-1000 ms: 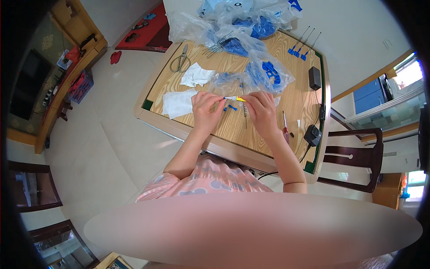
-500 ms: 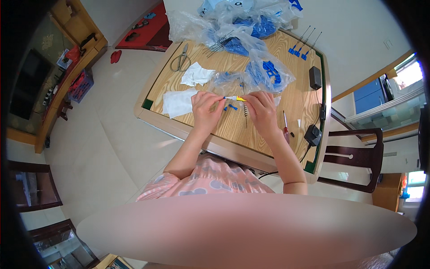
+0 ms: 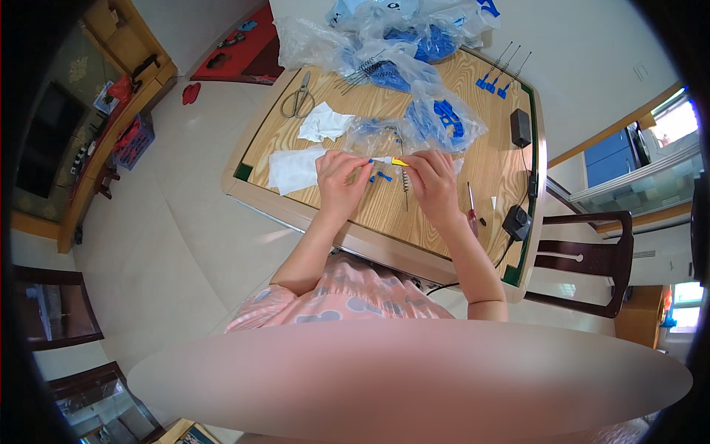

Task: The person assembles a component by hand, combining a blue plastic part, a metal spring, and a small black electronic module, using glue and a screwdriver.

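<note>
Both hands meet over the wooden table (image 3: 444, 214); the left hand (image 3: 339, 180) and right hand (image 3: 433, 181) pinch a small yellow-and-white tool (image 3: 393, 160) between them. Small blue plastic bits (image 3: 380, 176) lie just beside the fingers.

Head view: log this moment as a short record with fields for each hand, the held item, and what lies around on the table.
left hand: over the wooden table, fingers pinching one end of a small white and yellow part
right hand: pinching the other, yellow end of that part
grip detail: too small to tell more
near hands: small blue pieces, a coiled spring, white paper sheet
right of hands: red-handled screwdriver, black power adapter
far side: scissors, clear plastic bags with blue parts
</note>
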`<state>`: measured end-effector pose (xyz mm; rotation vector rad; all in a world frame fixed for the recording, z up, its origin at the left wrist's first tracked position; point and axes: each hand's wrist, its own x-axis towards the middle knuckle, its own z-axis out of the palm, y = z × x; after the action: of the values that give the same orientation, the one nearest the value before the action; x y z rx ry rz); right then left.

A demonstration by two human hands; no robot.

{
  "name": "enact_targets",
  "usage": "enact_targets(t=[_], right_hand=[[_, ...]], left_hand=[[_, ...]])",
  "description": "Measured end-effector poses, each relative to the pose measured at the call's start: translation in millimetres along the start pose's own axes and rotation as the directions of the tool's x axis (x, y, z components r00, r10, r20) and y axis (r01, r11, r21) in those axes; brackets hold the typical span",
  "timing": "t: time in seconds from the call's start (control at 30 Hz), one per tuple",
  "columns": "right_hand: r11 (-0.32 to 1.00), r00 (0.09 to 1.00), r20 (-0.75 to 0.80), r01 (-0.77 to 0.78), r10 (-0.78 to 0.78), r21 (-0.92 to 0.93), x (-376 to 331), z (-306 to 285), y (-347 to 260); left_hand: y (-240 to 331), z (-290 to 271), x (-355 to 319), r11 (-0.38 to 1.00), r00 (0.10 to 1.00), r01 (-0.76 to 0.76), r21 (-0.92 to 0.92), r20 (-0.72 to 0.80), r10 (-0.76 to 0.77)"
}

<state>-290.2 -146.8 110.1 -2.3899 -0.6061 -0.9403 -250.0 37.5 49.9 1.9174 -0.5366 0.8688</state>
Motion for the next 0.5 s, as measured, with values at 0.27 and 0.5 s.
enact_targets(t=[0.27, 0.5], right_hand=[[0.894, 0.881, -0.18, -0.406, 0.438, 0.192, -46, -5, 21], [0.631, 0.622, -0.133, -0.775, 0.772, 0.039, -177, -11, 61]], left_hand=[[-7, 0, -5, 1.0, 0.999, 0.018, -0.009, 0.029, -0.018], [-1, -3, -5, 1.0, 0.997, 0.02, 0.015, 0.077, -0.021]])
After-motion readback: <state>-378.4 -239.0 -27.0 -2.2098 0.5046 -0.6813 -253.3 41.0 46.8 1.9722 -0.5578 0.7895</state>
